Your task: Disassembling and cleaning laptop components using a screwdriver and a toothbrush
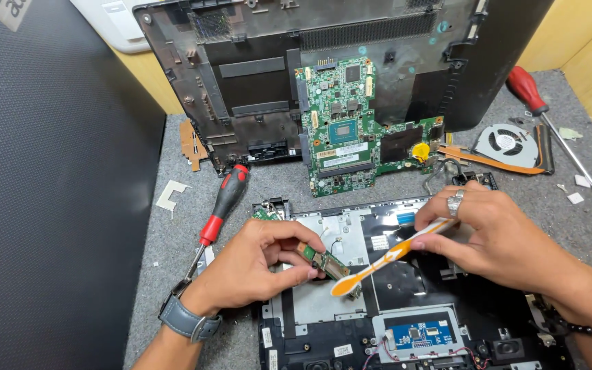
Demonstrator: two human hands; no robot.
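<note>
Orange and white, a toothbrush (386, 255) is pinched in the right hand (495, 236), its fingers closed around the handle and a ring on one finger; the brush head touches the end of a small green circuit board (325, 261). That little board is gripped between the thumb and fingertips of the left hand (258, 264), which wears a grey wristwatch (185, 320). Both hands hover just above an opened laptop base (323, 301), black with silvery metal plates, lying on the grey felt-covered bench (173, 240); a blue touchpad board (419, 336) shows near its front edge. Just beside the left hand lies a red-and-black screwdriver (224, 202). Beyond the hands, a green motherboard (351, 130) leans against a black plastic laptop cover (255, 75) that stands propped up at the back. To the right of it sit a round cooling fan (508, 145) with an orange ribbon strip, and a second screwdriver with a red handle (527, 90). Small white scraps lie scattered on the felt. A dark laptop lid (49, 192) fills the left side
</note>
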